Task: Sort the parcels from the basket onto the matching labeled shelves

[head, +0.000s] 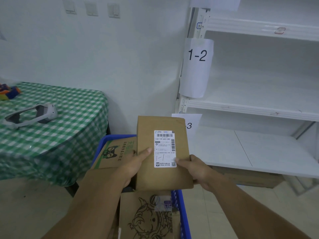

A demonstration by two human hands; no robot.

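A brown cardboard parcel (162, 125) with a white shipping label, hand-marked "1-1", is held upright above the blue basket (181, 207). My left hand (136, 163) grips its left edge with the thumb on the front. On the right edge, my right hand (195, 168) holds it, thumb pressing the label's lower corner. Two more parcels lie in the basket: one with a green cat print (114, 152), one with a drawn figure (148, 216). White shelves (259, 107) stand to the right, with paper labels "1-2" (196, 56) and a partly hidden one ending in "3" (189, 125).
A table under a green checked cloth (60, 128) stands left of the basket, carrying a white headset (34, 114) and colourful toys (8, 92). Light switches (91, 9) sit on the wall. Flat cardboard (250, 176) lies under the lowest shelf.
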